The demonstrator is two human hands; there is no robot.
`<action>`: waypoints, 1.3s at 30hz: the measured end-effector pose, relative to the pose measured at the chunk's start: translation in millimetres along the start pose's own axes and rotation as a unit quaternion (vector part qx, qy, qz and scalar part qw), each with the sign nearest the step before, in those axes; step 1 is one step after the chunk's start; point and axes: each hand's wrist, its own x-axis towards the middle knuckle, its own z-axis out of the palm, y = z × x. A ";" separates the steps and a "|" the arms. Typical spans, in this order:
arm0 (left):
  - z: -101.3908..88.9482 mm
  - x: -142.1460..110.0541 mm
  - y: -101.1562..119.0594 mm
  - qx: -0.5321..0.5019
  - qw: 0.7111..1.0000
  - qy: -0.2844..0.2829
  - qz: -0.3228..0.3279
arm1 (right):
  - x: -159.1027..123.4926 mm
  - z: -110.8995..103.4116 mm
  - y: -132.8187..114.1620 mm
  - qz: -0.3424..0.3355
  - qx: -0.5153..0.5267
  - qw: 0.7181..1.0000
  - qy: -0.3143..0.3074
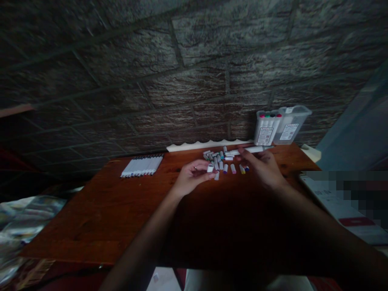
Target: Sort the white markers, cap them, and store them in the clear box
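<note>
My left hand (194, 174) is curled over the wooden table (121, 210) and pinches a small white marker cap (210, 167) between thumb and fingertips. My right hand (263, 165) grips a white marker (249, 150) that lies level, pointing left. Several loose marker caps (222, 161) with coloured ends are scattered on the table between and just beyond both hands.
A row of capped white markers (142, 165) lies side by side at the table's far left. Two clear plastic marker boxes (280, 125) stand at the far right against the dark brick wall. Papers (342, 206) lie to the right, and crumpled plastic (21, 218) lies at the left.
</note>
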 end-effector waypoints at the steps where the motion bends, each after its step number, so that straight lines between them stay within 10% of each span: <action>1: 0.0 -0.1 0.6 0.001 1.000 0.001 -0.001 | -0.2 0.4 -0.1 0.002 0.003 1.000 0.000; 14: -26.2 15.6 -36.2 0.183 0.970 0.156 0.022 | 6.9 -4.2 5.7 0.041 0.056 0.996 0.060; 19: -29.4 17.4 -47.3 0.196 0.970 0.129 0.056 | 4.4 -0.1 -1.7 0.054 0.119 0.990 0.053; 39: 11.0 -3.5 -5.7 0.245 0.927 0.146 0.245 | -13.8 10.8 -18.7 0.005 0.109 0.992 -0.071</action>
